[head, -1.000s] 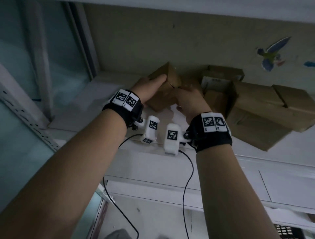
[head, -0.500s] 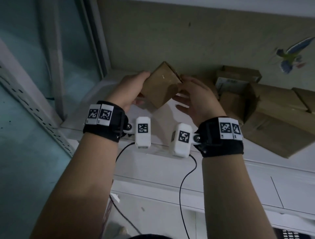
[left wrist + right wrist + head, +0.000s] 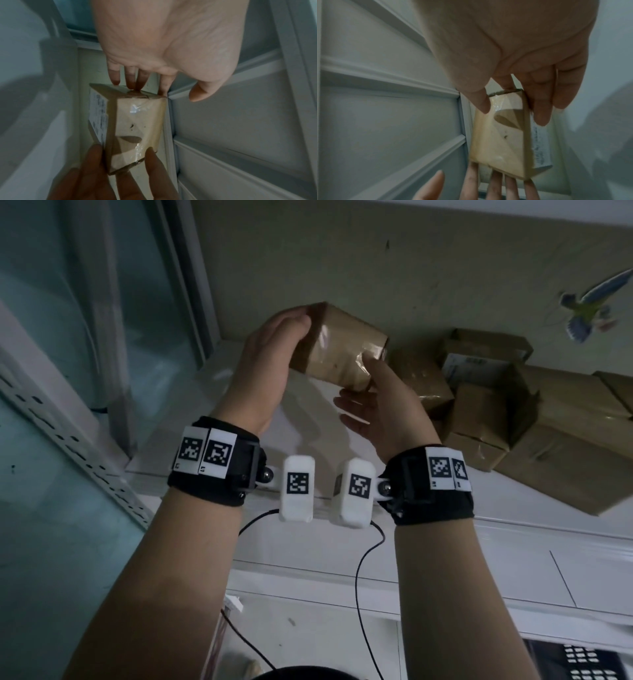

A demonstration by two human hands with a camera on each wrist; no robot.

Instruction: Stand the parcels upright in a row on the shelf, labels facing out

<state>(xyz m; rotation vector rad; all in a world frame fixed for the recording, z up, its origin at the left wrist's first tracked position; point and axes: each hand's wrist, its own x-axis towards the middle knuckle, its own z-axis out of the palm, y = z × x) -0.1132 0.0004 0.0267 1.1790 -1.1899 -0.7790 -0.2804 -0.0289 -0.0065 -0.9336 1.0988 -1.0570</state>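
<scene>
A brown taped parcel (image 3: 342,347) hangs tilted in the air above the white shelf (image 3: 308,419), held between both hands. My left hand (image 3: 301,326) presses straight fingers (image 3: 130,79) against its left end, thumb off it. My right hand (image 3: 370,378) pinches the opposite lower corner between thumb (image 3: 481,102) and fingers (image 3: 541,108). The wrist views show the parcel (image 3: 137,128) end-on, with its white label (image 3: 98,117) on the face turned toward the back wall; that label (image 3: 541,147) is out of sight in the head view.
Several more brown parcels (image 3: 479,412) lie in a loose heap on the shelf's right half, one showing a white label (image 3: 469,368), with large flat boxes (image 3: 565,446) beyond. A perforated upright (image 3: 68,433) bounds the left. A bird sticker (image 3: 589,313) is on the wall.
The parcel has come away from the heap, moved left and turned from standing on a corner to lying lengthwise between the hands. My right hand slid from its top edge down to its lower corner.
</scene>
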